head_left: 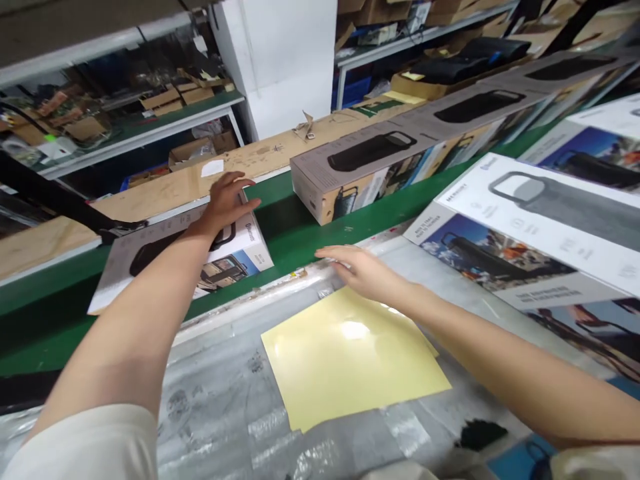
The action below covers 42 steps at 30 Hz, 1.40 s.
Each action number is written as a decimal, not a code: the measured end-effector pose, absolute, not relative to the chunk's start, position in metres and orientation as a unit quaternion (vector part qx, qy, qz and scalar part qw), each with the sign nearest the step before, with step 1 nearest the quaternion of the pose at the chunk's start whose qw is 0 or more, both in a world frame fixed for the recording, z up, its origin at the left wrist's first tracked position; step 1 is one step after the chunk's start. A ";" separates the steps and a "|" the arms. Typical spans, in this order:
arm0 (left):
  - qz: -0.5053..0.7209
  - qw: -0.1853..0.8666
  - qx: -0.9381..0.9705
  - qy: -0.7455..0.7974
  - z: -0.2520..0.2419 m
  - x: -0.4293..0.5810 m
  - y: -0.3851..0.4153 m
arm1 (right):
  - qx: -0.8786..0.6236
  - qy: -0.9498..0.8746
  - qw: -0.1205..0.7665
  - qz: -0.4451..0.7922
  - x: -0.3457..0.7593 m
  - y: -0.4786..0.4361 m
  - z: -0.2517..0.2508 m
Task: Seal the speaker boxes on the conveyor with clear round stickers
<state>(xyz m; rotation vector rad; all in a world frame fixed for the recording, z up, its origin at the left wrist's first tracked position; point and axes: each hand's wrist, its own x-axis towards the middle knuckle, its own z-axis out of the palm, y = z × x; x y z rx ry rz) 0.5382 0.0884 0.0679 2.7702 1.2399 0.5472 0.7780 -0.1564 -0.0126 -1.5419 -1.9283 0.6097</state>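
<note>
My left hand [226,202] lies palm down on the top of a grey printed product box [150,260] that rests on the green conveyor belt [295,233]. Its fingers curl over the box's far edge. My right hand [363,270] hovers flat, fingers stretched out, over the near edge of the belt, holding nothing. Just below that hand lies a stack of glossy yellow sheets [345,360] on the plastic-covered worktable [225,393].
More boxes of the same kind stand in a row on the belt [370,170] and lie stacked at the right [540,233]. A cardboard-topped ledge [165,187] runs behind the belt. Shelves with cartons [165,100] fill the background. A black item [483,433] lies near my right elbow.
</note>
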 end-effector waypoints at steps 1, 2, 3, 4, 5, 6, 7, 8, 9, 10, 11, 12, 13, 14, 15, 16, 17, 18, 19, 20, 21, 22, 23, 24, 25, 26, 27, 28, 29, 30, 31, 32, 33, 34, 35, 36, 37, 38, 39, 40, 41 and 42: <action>0.194 0.004 0.908 0.371 0.070 0.539 0.078 | -0.580 -0.719 0.318 0.214 0.793 -0.180 -0.013; 0.206 -0.008 0.916 0.344 0.072 0.542 0.063 | -0.577 -0.718 0.330 0.206 0.805 -0.203 -0.014; 0.213 -0.006 0.924 0.319 0.073 0.545 0.045 | -0.572 -0.721 0.334 0.202 0.816 -0.225 -0.016; 0.209 0.010 0.933 0.292 0.072 0.550 0.023 | -0.566 -0.727 0.334 0.201 0.823 -0.245 -0.018; 0.194 0.038 0.945 0.262 0.070 0.556 -0.002 | -0.559 -0.733 0.333 0.200 0.828 -0.261 -0.021; 0.165 0.077 0.956 0.228 0.065 0.561 -0.029 | -0.552 -0.739 0.334 0.196 0.830 -0.274 -0.024; 0.125 0.121 0.964 0.201 0.057 0.566 -0.057 | -0.546 -0.744 0.337 0.187 0.829 -0.283 -0.028; 0.080 0.166 0.966 0.182 0.047 0.570 -0.085 | -0.540 -0.750 0.340 0.175 0.827 -0.288 -0.031; 0.040 0.209 0.961 0.177 0.035 0.573 -0.110 | -0.532 -0.758 0.340 0.164 0.823 -0.290 -0.033; 0.010 0.244 0.951 0.189 0.022 0.574 -0.131 | -0.522 -0.769 0.336 0.153 0.819 -0.289 -0.035; -0.005 0.274 0.938 0.215 0.009 0.575 -0.149 | -0.511 -0.781 0.328 0.144 0.813 -0.285 -0.036; -0.009 0.297 0.923 0.246 -0.002 0.574 -0.161 | -0.501 -0.794 0.315 0.137 0.808 -0.279 -0.036; -0.005 0.316 0.907 0.279 -0.012 0.573 -0.170 | -0.494 -0.807 0.295 0.134 0.803 -0.272 -0.036; 0.005 0.331 0.892 0.308 -0.020 0.571 -0.175 | -0.489 -0.817 0.273 0.135 0.799 -0.265 -0.035; 0.017 0.345 0.878 0.330 -0.026 0.569 -0.177 | -0.485 -0.826 0.250 0.142 0.796 -0.257 -0.035; 0.027 0.359 0.867 0.344 -0.029 0.567 -0.177 | -0.480 -0.833 0.229 0.152 0.794 -0.251 -0.035; 0.035 0.372 0.859 0.351 -0.031 0.565 -0.177 | -0.472 -0.840 0.212 0.164 0.793 -0.246 -0.035; 0.042 0.382 0.853 0.352 -0.032 0.564 -0.176 | -0.463 -0.845 0.200 0.175 0.793 -0.241 -0.035; 0.046 0.390 0.851 0.349 -0.032 0.562 -0.175 | -0.453 -0.851 0.193 0.183 0.793 -0.238 -0.035; 0.051 0.395 0.851 0.341 -0.032 0.561 -0.174 | -0.443 -0.856 0.187 0.187 0.794 -0.235 -0.035; 0.057 0.398 0.853 0.332 -0.033 0.561 -0.173 | -0.433 -0.863 0.182 0.187 0.794 -0.233 -0.034; 0.066 0.399 0.857 0.321 -0.035 0.560 -0.173 | -0.423 -0.870 0.175 0.185 0.794 -0.231 -0.032; 0.077 0.399 0.860 0.309 -0.036 0.559 -0.173 | -0.413 -0.876 0.167 0.184 0.794 -0.229 -0.030; 0.089 0.398 0.864 0.297 -0.038 0.558 -0.173 | -0.401 -0.883 0.160 0.185 0.794 -0.228 -0.027; 0.099 0.396 0.867 0.286 -0.040 0.558 -0.173 | -0.391 -0.888 0.155 0.188 0.794 -0.226 -0.024; 0.106 0.394 0.870 0.277 -0.042 0.557 -0.172 | -0.382 -0.891 0.151 0.192 0.793 -0.224 -0.022; 0.109 0.391 0.873 0.271 -0.043 0.557 -0.172 | -0.377 -0.893 0.149 0.198 0.793 -0.223 -0.020; 0.109 0.386 0.876 0.267 -0.044 0.557 -0.172 | -0.374 -0.893 0.148 0.203 0.793 -0.221 -0.019; 0.107 0.382 0.879 0.265 -0.044 0.556 -0.172 | -0.373 -0.892 0.148 0.210 0.793 -0.220 -0.019; 0.105 0.378 0.882 0.262 -0.044 0.556 -0.172 | -0.375 -0.889 0.149 0.218 0.794 -0.220 -0.020; 0.105 0.375 0.883 0.261 -0.044 0.556 -0.172 | -0.379 -0.884 0.153 0.229 0.795 -0.220 -0.022; 0.107 0.374 0.884 0.260 -0.044 0.556 -0.172 | -0.384 -0.878 0.159 0.239 0.796 -0.221 -0.025; 0.109 0.374 0.883 0.261 -0.045 0.556 -0.172 | -0.390 -0.872 0.163 0.246 0.797 -0.222 -0.027; 0.110 0.375 0.882 0.263 -0.045 0.556 -0.173 | -0.395 -0.869 0.166 0.249 0.798 -0.224 -0.029; 0.112 0.376 0.880 0.267 -0.045 0.556 -0.173 | -0.398 -0.868 0.167 0.246 0.799 -0.226 -0.031; 0.113 0.376 0.879 0.270 -0.045 0.556 -0.173 | -0.398 -0.870 0.167 0.239 0.799 -0.228 -0.033; 0.114 0.376 0.878 0.273 -0.046 0.556 -0.174 | -0.395 -0.873 0.167 0.231 0.799 -0.230 -0.034; 0.116 0.376 0.878 0.273 -0.047 0.555 -0.174 | -0.392 -0.876 0.169 0.224 0.799 -0.232 -0.035; 0.119 0.375 0.878 0.272 -0.047 0.555 -0.174 | -0.389 -0.877 0.176 0.222 0.800 -0.234 -0.036; 0.123 0.372 0.880 0.269 -0.048 0.555 -0.174 | -0.386 -0.874 0.191 0.224 0.800 -0.235 -0.037; 0.125 0.368 0.882 0.266 -0.048 0.555 -0.174 | -0.386 -0.867 0.210 0.234 0.801 -0.236 -0.038; 0.128 0.362 0.885 0.262 -0.049 0.555 -0.173 | -0.387 -0.855 0.236 0.253 0.804 -0.237 -0.038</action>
